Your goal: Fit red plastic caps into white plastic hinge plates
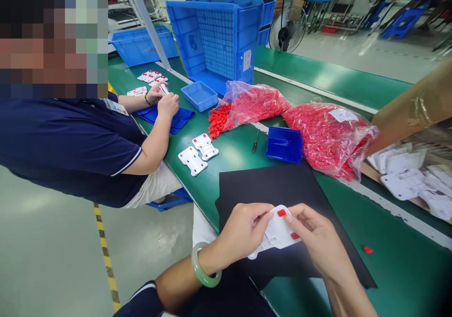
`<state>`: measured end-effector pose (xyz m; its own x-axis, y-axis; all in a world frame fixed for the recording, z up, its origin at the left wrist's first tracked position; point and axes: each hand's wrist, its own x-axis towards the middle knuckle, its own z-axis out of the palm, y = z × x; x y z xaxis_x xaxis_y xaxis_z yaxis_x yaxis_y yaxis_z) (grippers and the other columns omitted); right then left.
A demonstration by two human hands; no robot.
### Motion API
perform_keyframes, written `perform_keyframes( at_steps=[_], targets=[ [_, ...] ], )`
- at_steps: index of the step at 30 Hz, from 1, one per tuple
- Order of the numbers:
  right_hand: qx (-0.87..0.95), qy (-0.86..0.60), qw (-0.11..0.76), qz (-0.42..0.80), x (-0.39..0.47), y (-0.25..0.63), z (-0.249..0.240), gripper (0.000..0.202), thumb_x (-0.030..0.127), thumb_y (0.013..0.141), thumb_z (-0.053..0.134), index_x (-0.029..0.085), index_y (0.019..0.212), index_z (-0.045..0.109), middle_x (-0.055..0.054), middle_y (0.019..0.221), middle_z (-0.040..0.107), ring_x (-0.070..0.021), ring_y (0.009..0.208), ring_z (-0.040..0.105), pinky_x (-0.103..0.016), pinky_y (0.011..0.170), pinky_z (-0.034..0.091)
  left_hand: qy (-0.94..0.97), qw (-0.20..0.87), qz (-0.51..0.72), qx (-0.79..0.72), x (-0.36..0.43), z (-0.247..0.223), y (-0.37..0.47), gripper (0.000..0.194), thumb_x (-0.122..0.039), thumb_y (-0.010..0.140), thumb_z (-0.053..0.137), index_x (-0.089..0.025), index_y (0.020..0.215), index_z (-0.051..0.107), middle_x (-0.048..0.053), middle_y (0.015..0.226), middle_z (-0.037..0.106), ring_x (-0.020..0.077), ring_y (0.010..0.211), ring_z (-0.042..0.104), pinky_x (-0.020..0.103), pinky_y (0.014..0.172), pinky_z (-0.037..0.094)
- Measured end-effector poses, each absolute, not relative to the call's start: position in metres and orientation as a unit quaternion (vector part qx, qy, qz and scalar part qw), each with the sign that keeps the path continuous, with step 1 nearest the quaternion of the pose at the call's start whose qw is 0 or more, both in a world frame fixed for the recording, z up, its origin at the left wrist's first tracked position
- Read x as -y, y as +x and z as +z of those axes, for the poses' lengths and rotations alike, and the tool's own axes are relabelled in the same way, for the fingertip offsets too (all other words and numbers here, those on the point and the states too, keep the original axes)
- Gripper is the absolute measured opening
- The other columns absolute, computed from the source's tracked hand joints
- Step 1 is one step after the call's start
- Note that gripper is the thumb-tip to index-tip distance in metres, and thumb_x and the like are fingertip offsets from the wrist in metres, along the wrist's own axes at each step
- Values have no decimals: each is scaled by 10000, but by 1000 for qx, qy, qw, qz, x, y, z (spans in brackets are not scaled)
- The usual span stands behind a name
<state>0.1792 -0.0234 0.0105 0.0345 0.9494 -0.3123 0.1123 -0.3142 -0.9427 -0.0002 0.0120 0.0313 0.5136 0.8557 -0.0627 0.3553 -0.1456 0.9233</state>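
Observation:
Between my two hands is a white plastic plate (278, 232) with two red inserts, held tilted above a black mat (261, 190). My left hand (243, 230) pinches its left edge between thumb and fingers. On the right side, my right hand (318, 234) grips the plate, with the thumb beside the upper red insert (281, 212). The lower red insert (294, 236) shows near the right fingers. Part of the plate's left end is covered by my left hand. One loose red piece (367, 249) lies on the green table to the right.
Bags of red pieces (328, 138) and a dark blue scoop tray (284, 145) are beyond the mat, near a screwdriver (255, 141). Two white plates (192, 160) lie left. A co-worker (70, 138) handles a white part there. A box of wrapped white plates (406, 176) stands right.

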Motion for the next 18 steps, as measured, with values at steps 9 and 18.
perform_keyframes(
  at_steps=[9,18],
  targets=[
    [423,-578,377,588,23,175,8,299,471,819,632,181,893,644,-4,707,617,-131,628,553,-236,546,445,690,511,249,-448,-10,21,-2,296,-289,957,410,-162,923,675,13,750,655,120,623,532,221,566,360],
    [407,-576,395,588,26,169,7,278,456,830,633,178,834,621,-1,689,604,-119,612,534,-224,541,436,694,506,249,-448,-8,25,-1,311,-278,958,405,-155,852,670,-9,661,577,101,578,452,215,536,321]
  ],
)
